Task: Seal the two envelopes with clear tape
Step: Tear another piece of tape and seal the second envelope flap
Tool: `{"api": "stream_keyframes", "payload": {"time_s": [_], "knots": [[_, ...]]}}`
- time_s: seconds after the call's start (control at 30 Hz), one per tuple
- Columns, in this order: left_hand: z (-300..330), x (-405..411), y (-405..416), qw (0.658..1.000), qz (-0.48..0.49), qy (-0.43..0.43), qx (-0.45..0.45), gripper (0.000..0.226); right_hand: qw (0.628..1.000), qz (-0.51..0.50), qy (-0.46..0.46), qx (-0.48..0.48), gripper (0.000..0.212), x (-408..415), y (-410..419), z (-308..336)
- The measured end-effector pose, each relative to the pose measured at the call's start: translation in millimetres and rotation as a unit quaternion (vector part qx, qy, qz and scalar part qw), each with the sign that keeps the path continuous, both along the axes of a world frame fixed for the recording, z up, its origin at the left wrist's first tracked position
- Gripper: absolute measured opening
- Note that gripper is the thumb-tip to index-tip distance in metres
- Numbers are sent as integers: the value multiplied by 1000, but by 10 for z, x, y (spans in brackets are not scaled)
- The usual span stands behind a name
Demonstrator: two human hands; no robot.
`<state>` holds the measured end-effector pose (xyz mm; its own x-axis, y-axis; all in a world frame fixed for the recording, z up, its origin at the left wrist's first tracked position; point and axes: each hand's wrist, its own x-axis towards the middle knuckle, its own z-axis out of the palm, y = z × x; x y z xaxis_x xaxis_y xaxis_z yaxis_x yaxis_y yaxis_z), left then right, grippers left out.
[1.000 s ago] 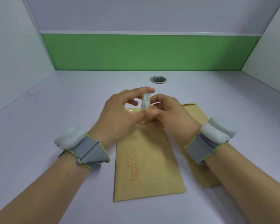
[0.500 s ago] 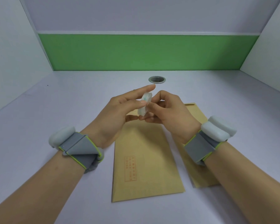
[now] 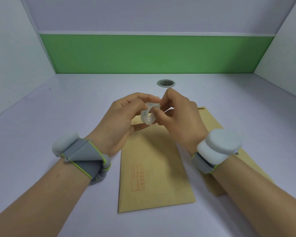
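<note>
A pale lavender desk [image 3: 41,134] fills the scene, walled by white panels left and right and by a green panel [image 3: 152,53] along the far side; a round metal cable grommet [image 3: 166,83] sits in the desk near that far panel, just beyond the hands; two brown paper envelopes lie flat on the desk in the middle, the near envelope [image 3: 154,177] lying lengthwise toward the viewer with a small red printed box on its left part, the second envelope [image 3: 210,120] lying to its right and slightly farther, angled, largely covered by the right forearm and wrist; both forearms reach in from the near corners, each wearing a grey strap with a pale rounded wrist device [image 3: 220,144]; the left hand [image 3: 120,120] and the right hand [image 3: 179,117] meet above the far end of the near envelope, raised off the desk; between them is a small roll of clear tape [image 3: 148,115], held in the air over the envelopes and touching neither; the left grip is curled around the roll from the left, fingers over its top and thumb below; the right grip pinches the roll's right edge with thumb and fingertips [image 3: 156,111] pressed to its surface; whether a loose tape end is lifted cannot be told.
</note>
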<state>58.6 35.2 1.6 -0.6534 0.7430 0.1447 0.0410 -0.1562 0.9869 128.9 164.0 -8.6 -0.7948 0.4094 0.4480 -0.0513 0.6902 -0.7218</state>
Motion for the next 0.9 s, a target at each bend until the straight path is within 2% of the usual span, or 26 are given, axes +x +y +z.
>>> {"api": "stream_keyframes", "payload": {"time_s": [0.37, 0.67, 0.9], "knots": [[-19, -26, 17, 997, 36, -71, 8, 17, 998, -28, 28, 39, 22, 8, -26, 25], [-63, -61, 24, 995, 69, -45, -55, 11, 998, -28, 44, 46, 24, 7, -41, 52], [-45, -53, 14, 995, 63, -62, -50, 14, 997, -16, 36, 59, 18, 25, -63, 68]]}}
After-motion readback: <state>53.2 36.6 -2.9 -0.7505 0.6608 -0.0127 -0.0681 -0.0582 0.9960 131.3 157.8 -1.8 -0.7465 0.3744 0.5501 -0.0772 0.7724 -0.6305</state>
